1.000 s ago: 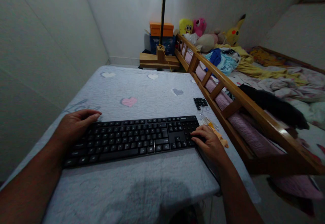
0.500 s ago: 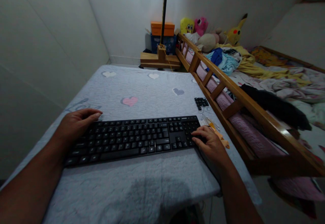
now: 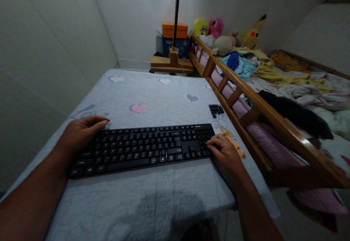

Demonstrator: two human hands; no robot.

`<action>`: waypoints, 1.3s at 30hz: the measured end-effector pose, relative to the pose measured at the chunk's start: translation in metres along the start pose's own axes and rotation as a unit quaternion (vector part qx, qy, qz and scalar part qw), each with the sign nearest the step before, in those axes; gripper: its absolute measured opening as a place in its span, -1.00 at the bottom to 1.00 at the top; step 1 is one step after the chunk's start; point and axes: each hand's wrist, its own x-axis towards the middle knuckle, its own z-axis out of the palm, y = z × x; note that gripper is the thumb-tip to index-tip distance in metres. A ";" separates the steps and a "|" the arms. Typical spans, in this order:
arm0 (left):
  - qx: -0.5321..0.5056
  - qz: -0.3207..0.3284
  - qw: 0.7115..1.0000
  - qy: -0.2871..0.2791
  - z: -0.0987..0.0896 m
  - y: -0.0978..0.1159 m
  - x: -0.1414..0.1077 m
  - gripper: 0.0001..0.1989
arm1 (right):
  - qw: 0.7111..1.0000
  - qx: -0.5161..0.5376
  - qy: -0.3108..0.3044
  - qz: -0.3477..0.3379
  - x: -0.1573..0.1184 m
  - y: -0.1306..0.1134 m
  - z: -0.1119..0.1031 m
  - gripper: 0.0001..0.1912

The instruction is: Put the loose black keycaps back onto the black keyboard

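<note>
A black full-size keyboard (image 3: 139,148) lies across the cloth-covered table, slightly tilted, its left end nearer me. At its upper left corner is my left hand (image 3: 84,129), thumb and forefinger drawn together; a small pale bit shows by the fingertips, too small to name. My right hand (image 3: 222,149) is over the lower right of the number pad, its thumb and forefinger pinched close to the keys. Whatever that pinch holds, if anything, is hidden. Beyond the right end, several loose black keycaps (image 3: 216,109) lie grouped on the cloth. Orange pieces (image 3: 237,148) lie partly behind my right hand.
The table (image 3: 164,95) has a pale quilted cover with hearts. Along its right side runs a wooden bed rail (image 3: 254,97), with bedding and plush toys (image 3: 201,27) beyond. A wooden stand (image 3: 172,64) with a dark pole and an orange box (image 3: 175,30) are behind.
The view has shifted very slightly. Both hands keep nearly the same places, and the right fingers are drawn a little closer together at the number pad.
</note>
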 end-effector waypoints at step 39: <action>-0.007 -0.013 1.000 -0.004 0.000 -0.002 0.003 -0.47 | 0.967 -0.233 0.082 0.060 0.079 0.021 -0.052 -0.83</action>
